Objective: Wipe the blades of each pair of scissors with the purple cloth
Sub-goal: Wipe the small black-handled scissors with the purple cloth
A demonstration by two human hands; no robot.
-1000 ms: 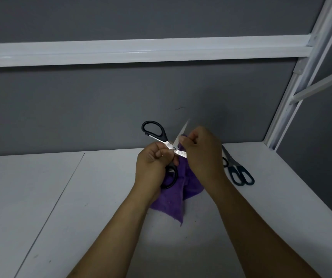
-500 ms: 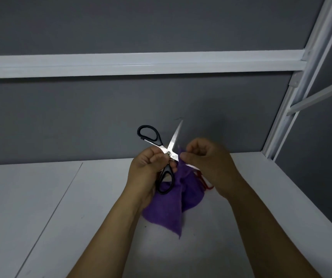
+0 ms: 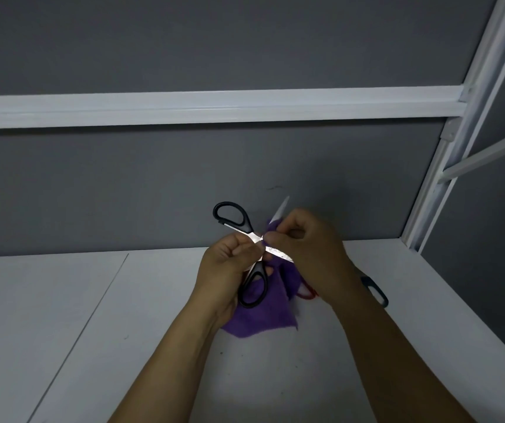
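Note:
I hold black-handled scissors (image 3: 235, 219) spread wide above the white table. My left hand (image 3: 228, 264) grips them at the pivot, one handle loop up at the left and the other hanging below my fingers. My right hand (image 3: 309, 244) pinches the purple cloth (image 3: 263, 317) round the upper blade close to the pivot; that blade's tip pokes out above my fingers. The cloth's loose end hangs down to the table under both hands. A dark teal scissor handle (image 3: 374, 290) lies on the table behind my right wrist. A red scissor handle (image 3: 307, 293) peeks out under my right hand.
The white table (image 3: 92, 315) runs left with a seam line across it. A grey wall with a white horizontal rail (image 3: 184, 106) stands behind. A white frame post (image 3: 446, 166) rises at the right corner, and the table's right edge drops off nearby.
My right hand slid the cloth down the upper blade toward the pivot. The cloth's hanging end spread wider, and the teal handle shows again behind my right wrist.

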